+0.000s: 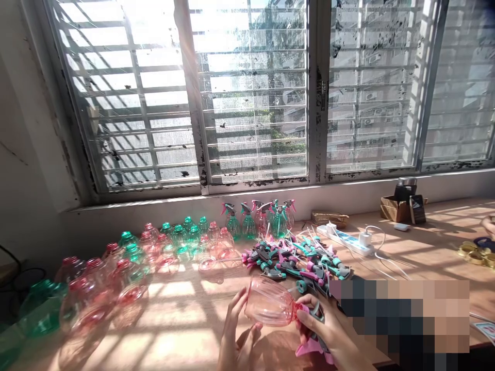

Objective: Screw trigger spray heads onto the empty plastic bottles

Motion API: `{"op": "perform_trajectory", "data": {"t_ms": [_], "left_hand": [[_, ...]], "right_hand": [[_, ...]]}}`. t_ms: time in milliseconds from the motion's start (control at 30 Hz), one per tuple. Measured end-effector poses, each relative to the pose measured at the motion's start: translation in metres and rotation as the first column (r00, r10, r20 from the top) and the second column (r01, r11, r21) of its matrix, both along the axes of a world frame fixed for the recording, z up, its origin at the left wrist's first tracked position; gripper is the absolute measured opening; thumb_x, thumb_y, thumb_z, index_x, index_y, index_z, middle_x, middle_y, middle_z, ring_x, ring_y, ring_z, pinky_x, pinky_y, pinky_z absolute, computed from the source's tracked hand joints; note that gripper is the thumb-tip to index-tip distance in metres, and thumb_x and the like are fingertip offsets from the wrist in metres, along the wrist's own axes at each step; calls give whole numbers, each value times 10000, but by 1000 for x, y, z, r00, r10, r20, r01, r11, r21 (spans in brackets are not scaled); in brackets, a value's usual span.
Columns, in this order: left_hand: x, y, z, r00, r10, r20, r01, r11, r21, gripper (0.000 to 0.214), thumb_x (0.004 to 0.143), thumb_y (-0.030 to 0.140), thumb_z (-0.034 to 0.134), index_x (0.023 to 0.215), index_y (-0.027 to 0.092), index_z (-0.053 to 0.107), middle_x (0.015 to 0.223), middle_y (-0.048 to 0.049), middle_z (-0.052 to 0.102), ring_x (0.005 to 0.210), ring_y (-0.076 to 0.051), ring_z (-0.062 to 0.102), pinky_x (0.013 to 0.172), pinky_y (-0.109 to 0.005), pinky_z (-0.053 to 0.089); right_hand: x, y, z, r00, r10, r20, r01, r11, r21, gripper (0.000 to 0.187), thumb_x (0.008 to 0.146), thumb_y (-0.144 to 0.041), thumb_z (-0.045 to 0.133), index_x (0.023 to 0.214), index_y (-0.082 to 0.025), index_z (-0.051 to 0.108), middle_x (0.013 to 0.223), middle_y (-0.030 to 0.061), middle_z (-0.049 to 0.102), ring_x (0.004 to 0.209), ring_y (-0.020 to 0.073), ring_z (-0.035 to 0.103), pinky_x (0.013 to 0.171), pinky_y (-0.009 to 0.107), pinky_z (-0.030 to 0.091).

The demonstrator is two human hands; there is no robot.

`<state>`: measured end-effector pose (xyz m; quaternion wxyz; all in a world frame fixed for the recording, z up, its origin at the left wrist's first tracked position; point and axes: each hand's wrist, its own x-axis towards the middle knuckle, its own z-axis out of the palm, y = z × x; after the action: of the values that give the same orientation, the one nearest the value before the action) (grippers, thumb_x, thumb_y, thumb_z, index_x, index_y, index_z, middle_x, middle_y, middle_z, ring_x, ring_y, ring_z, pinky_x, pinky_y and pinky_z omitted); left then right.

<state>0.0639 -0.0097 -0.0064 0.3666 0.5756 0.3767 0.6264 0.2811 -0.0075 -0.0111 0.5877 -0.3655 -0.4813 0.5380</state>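
A clear pink spray bottle point(268, 304) lies on its side in the air above the table, its neck to the right. My left hand point(236, 332) cups the bottle's base end, fingers behind and thumb below. At the neck, my right hand point(323, 324) is closed around a pink and grey trigger spray head point(315, 350), which sits at the bottle's mouth. My fingers partly hide the joint, so how tightly it is seated cannot be told. Just beyond the hands is a heap of loose trigger spray heads point(288, 260) in pink, teal and grey, with thin tubes.
Open pink and green bottles point(133, 255) stand in rows at the left. Several bottles with spray heads point(247, 221) stand by the window wall. A power strip point(346, 239) with cables, a cardboard box point(394, 208) and gold-coloured rolls point(474, 253) are at the right, near another person's hand.
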Motion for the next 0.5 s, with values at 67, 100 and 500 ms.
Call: {"op": "perform_trajectory", "data": {"t_ms": [67,100,500], "left_hand": [[1,1,-3,1000,-4,30,5,999,-50,528,812,518,738,1285,306,641,1548,-93,470,1463,-377,376,931,-373,615],[1,2,-5,999,-1,47,5,997,-73,564,780,511,769,1287,306,635,1523,-98,497,1443,-381,406,936,-382,613],[-2,0,4,999,38,-32,-37,999,18,451,854,506,692,1259,311,653,1558,-77,479,1487,-356,362,947,-368,617]], "right_hand": [[0,1,-1,1000,4,-6,-4,1000,3,531,717,-628,836,928,-209,586,623,-10,685,490,171,640,515,266,488],[0,0,-2,1000,6,0,-6,1000,13,528,715,-614,845,933,-207,589,610,-18,673,490,167,633,518,264,486],[-2,-2,0,999,-12,37,12,1000,17,561,692,-679,822,907,-214,593,608,-23,661,491,175,633,507,270,469]]}}
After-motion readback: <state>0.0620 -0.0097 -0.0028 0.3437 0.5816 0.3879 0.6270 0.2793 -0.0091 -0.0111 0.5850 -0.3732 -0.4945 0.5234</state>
